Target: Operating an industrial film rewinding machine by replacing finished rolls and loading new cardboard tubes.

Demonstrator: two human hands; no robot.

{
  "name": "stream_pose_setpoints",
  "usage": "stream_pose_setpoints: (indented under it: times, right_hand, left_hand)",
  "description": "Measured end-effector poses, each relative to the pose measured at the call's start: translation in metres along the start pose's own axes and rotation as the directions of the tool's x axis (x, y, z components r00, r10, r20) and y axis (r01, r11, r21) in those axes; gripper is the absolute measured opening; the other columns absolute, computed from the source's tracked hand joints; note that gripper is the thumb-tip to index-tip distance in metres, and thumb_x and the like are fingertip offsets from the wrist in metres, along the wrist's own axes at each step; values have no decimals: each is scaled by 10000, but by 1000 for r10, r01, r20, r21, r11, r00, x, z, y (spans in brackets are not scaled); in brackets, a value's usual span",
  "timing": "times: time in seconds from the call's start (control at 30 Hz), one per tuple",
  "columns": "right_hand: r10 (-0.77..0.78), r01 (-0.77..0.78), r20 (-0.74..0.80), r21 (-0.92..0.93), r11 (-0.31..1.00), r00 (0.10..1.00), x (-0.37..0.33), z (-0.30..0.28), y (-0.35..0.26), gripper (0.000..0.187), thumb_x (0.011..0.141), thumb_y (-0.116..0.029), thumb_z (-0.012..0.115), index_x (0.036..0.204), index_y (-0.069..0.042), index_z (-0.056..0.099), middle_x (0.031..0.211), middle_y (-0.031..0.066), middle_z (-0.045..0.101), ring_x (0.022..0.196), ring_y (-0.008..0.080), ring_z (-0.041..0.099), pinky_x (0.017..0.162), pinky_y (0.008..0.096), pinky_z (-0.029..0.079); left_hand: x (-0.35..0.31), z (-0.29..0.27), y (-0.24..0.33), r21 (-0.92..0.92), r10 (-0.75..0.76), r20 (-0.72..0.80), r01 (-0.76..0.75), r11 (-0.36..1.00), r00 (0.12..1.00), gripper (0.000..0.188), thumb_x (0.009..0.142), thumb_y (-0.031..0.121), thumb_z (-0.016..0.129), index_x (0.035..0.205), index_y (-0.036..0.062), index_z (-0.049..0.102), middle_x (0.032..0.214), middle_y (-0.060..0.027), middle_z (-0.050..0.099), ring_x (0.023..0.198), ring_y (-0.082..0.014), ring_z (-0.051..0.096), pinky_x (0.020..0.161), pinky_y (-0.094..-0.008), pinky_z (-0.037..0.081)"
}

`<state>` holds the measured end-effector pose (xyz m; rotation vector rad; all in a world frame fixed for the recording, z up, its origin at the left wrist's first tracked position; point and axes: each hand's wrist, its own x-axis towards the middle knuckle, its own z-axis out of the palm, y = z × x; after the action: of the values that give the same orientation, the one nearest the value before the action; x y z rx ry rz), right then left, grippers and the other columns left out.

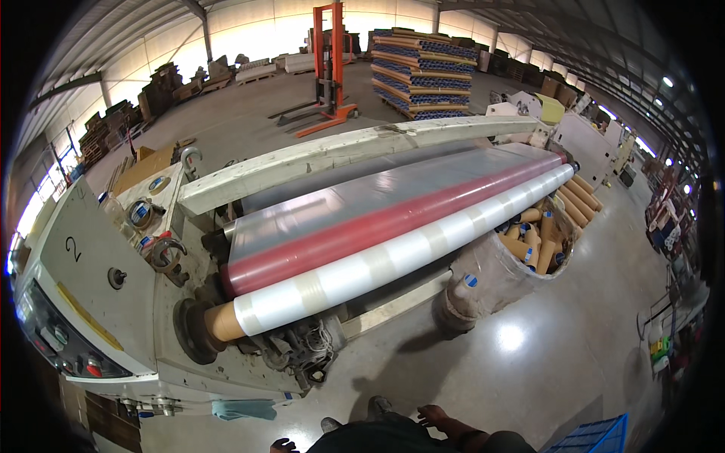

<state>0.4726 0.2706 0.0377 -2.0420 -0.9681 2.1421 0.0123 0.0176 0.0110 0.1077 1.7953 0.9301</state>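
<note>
My left hand (283, 446) hangs low at the bottom edge, only partly in the picture, its visible fingers loose with nothing seen in them. To the right of my dark clothing, my right hand (433, 416) hangs with slightly bent, parted fingers and holds nothing. Both hands are well apart from the machine. In front of me a long white film roll (362, 272) with duller bands lies across the machine, its brown cardboard core (223, 322) showing at the left end. Behind it runs a red roller (393, 223), and clear film (332, 198) stretches beyond that.
A control panel (68, 343) is on the machine's left housing, with tape rolls (140, 214) on top. At right, a plastic-lined bin (495, 283) holds cardboard cores. An orange lift stacker (330, 68) and stacked rolls (423, 75) stand behind. A blue crate (596, 436) sits lower right.
</note>
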Motion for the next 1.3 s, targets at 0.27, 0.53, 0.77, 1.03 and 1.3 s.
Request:
stream_pose_setpoints:
  times: [0.27,0.53,0.77,1.03,1.3]
  right_hand:
    - [14,-15,-24,-22,1000,1000,-2,1,-2,495,887,-407,527,1167,2,525,1016,171,618,802,243,647,661,356,532]
    - [20,-20,-3,-37,999,1000,-6,13,-8,477,888,-407,524,1153,-11,528,1011,153,619,804,243,646,672,351,527]
    - [-32,33,20,-48,998,999,1,24,1,484,880,-408,555,1172,-25,510,1035,149,612,839,260,644,717,382,526]
    - [-47,43,-21,-161,986,999,-17,59,-12,498,888,-432,502,1152,-10,524,1038,145,613,818,222,646,699,352,519]
    - [-81,74,-53,-122,990,995,-36,89,3,487,886,-408,514,1163,-8,542,1026,136,613,799,215,625,695,346,518]
  left_hand:
    - [3,-4,-12,-172,-19,57,28,985,998,446,855,93,569,1276,28,436,963,-145,607,712,-247,636,548,-328,532]
    - [4,-21,-33,-298,11,106,21,954,994,494,818,-17,550,1283,-25,382,970,-194,595,716,-313,645,529,-375,549]
    - [6,-37,-46,-278,-32,85,55,959,996,500,808,2,576,1271,-33,391,962,-189,603,717,-317,652,529,-372,550]
    - [-6,-62,-39,-164,-62,22,64,984,998,388,851,138,574,1205,6,487,890,-141,610,672,-270,644,496,-330,525]
    - [21,-100,-59,-212,-8,50,18,977,999,319,836,155,605,1111,10,534,846,-127,607,641,-245,634,490,-333,532]
